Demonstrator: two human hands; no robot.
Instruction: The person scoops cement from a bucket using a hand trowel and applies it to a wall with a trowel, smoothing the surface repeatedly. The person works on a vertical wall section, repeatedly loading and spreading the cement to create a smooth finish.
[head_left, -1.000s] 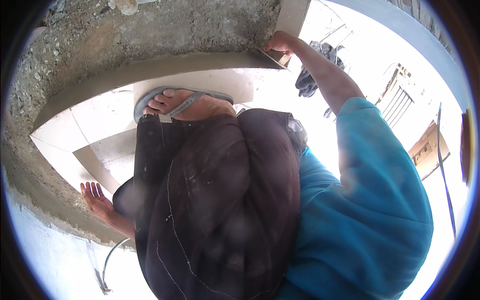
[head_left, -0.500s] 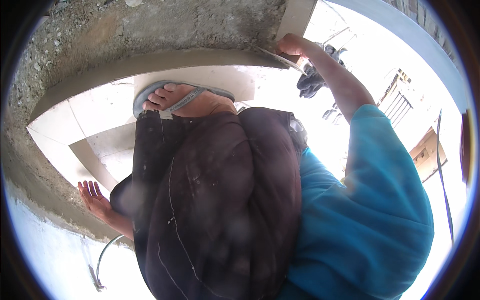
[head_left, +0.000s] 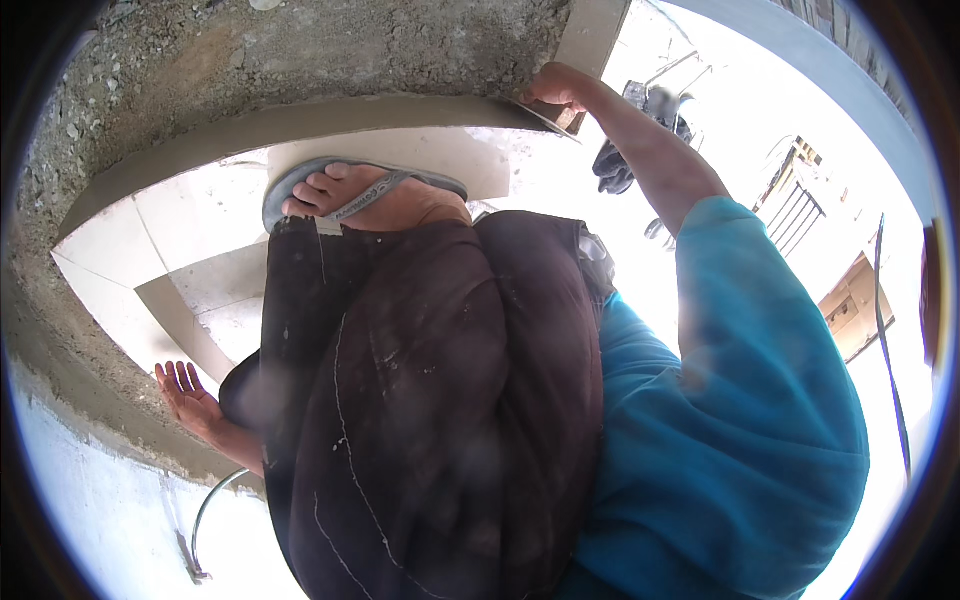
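Observation:
My right hand (head_left: 556,87) is closed on a flat, thin-bladed trowel (head_left: 548,122); its handle is hidden by my fingers. The blade lies against the right end of a smooth grey mortar band (head_left: 330,118), which curves along the edge of the pale tiles (head_left: 105,250). At the lower left, my left hand (head_left: 190,402) holds nothing. Its fingers are spread and its palm shows, beside the tile edge and my dark trouser leg.
Rough, gritty concrete (head_left: 300,50) spreads beyond the mortar band. My sandalled foot (head_left: 370,195) rests on the tiles. A beige tile strip (head_left: 590,40) stands past my right hand. Dark items (head_left: 620,160) lie on the bright floor at right. A thin hose (head_left: 205,510) curves at lower left.
My right hand has slid a little to the left with the trowel, along the mortar band. The left hand stays where it was.

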